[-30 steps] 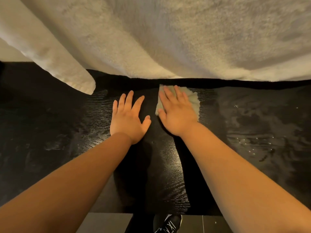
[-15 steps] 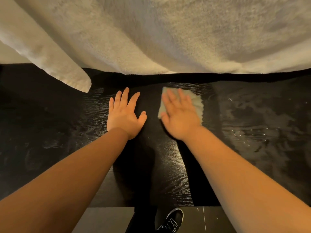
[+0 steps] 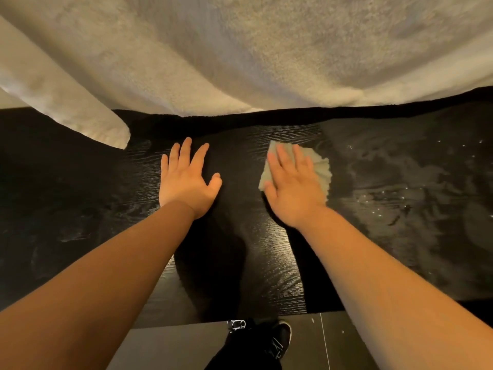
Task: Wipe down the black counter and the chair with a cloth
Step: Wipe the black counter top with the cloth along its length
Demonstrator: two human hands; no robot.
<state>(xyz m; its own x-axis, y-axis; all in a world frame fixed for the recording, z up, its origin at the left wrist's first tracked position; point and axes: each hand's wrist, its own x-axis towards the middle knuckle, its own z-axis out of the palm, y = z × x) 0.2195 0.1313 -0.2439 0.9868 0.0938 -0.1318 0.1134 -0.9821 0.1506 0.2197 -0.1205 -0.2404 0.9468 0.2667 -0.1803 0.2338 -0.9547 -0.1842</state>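
The black wood-grain counter [image 3: 240,263] fills the middle of the view. A small pale green cloth [image 3: 321,169] lies flat on it, right of centre. My right hand [image 3: 292,185] presses on the cloth with straight, spread fingers; most of the cloth is hidden under the palm. My left hand [image 3: 186,180] rests flat on the bare counter to the left, fingers straight, a hand's width from the cloth. No chair is in view.
A big white fluffy towel or robe [image 3: 240,54] hangs over the counter's far side, with one flap [image 3: 88,121] drooping at the left. Wet streaks and droplets [image 3: 400,188] shine on the right part of the counter. Grey floor tiles [image 3: 173,345] and my black shoe [image 3: 280,337] show below the near edge.
My right hand has slid the cloth to the right and slightly toward me, away from the towel's edge. My left hand has stayed planted on the counter.
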